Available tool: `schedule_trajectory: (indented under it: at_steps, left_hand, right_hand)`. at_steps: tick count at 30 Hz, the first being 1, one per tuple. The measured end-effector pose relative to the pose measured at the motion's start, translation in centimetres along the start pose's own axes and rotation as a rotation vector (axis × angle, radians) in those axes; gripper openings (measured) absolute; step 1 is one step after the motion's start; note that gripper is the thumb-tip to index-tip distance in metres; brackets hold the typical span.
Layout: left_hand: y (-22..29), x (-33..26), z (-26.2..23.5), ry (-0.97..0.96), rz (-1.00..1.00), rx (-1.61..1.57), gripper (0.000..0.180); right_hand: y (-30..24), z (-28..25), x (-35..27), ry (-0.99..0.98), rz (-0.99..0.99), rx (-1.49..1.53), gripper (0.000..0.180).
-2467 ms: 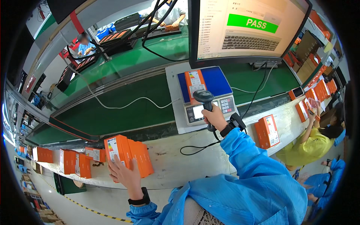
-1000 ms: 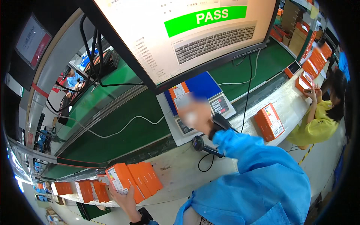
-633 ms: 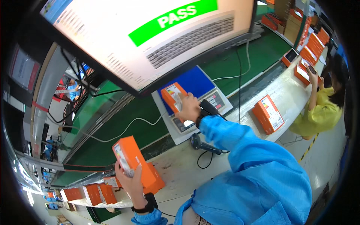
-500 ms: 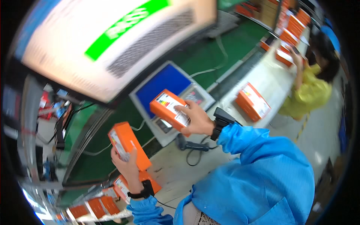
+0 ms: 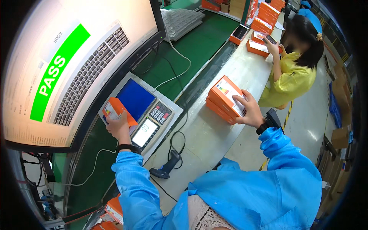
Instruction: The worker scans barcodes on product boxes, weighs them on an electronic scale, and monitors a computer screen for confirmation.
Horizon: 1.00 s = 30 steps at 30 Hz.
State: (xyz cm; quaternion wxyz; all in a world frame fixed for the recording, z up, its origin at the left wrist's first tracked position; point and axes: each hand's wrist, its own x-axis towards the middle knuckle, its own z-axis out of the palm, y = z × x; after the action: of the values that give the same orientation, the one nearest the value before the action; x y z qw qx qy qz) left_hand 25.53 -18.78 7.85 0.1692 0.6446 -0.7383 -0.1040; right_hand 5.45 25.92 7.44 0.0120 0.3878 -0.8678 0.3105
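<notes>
My left hand [image 5: 118,127] grips a small orange box [image 5: 122,108] with a white printed label. It is at the near-left edge of the weighing scale [image 5: 138,95], which has a blue platform; I cannot tell whether box and platform touch. Over to the right, my right hand [image 5: 250,110] is closed on another orange and white box [image 5: 227,91]. That one lies on top of a similar box [image 5: 218,112] on the pale worktop. The scale's lit display [image 5: 145,132] and keypad [image 5: 160,112] face me.
A large monitor [image 5: 80,73] with a green banner fills the upper left. Near me lies a barcode scanner [image 5: 166,165] with its cable. Clear plastic trays [image 5: 182,23] sit on the green belt [image 5: 209,32]. A co-worker in yellow [image 5: 291,76] handles a phone beside stacked orange boxes [image 5: 264,19].
My right hand has carried its box from above the scale rightward onto the box on the worktop. My left hand has brought its box up to the scale. The view has turned.
</notes>
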Motion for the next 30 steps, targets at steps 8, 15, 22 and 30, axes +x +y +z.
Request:
schedule_trajectory:
  at_steps: [8,15,22,30]
  left_hand:
    - [0.3,0.9,1.9,-0.124,-0.043,0.030,0.093]
    - [-9.9,-3.0,-3.1,0.140,0.092,-0.289,0.068]
    - [-20.8,-14.1,-12.0,0.283,0.004,-0.499,0.056]
    - [-33.5,-20.7,-19.7,0.431,-0.086,0.037,0.059]
  right_hand:
    - [2.2,2.6,1.5,-0.216,0.042,-0.197,0.091]
    - [-7.0,9.5,1.0,0.014,-0.277,0.049,0.039]
    - [-19.0,27.0,-6.4,-0.623,-0.691,0.374,0.044]
    - [-21.2,28.9,-6.5,-0.712,-0.843,0.045,0.057]
